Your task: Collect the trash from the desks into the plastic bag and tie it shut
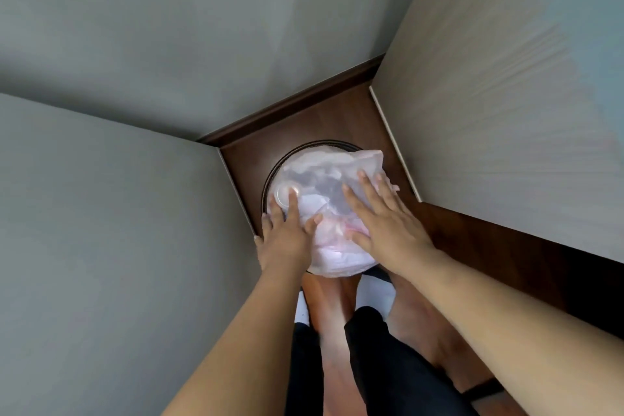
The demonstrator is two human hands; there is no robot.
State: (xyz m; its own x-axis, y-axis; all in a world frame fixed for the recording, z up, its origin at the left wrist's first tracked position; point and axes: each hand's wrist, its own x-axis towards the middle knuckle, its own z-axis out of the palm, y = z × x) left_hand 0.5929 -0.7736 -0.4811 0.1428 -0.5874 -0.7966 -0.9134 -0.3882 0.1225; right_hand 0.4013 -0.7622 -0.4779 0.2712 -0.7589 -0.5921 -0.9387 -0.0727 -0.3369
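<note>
Glossy wood floor [317, 118], crinkled translucent bag [326, 187]

Thin, crinkled translucent plastic bag [326, 209]; dark glossy wood floor [324, 125]; matt grey walls [135, 44]

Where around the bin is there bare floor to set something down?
Bare floor lies behind the bin, up to the baseboard, and to its right along the pale panel. The left is tight: the bin nearly meets the grey wall. The left hand and right hand lie flat on the bag, covering the top.
</note>
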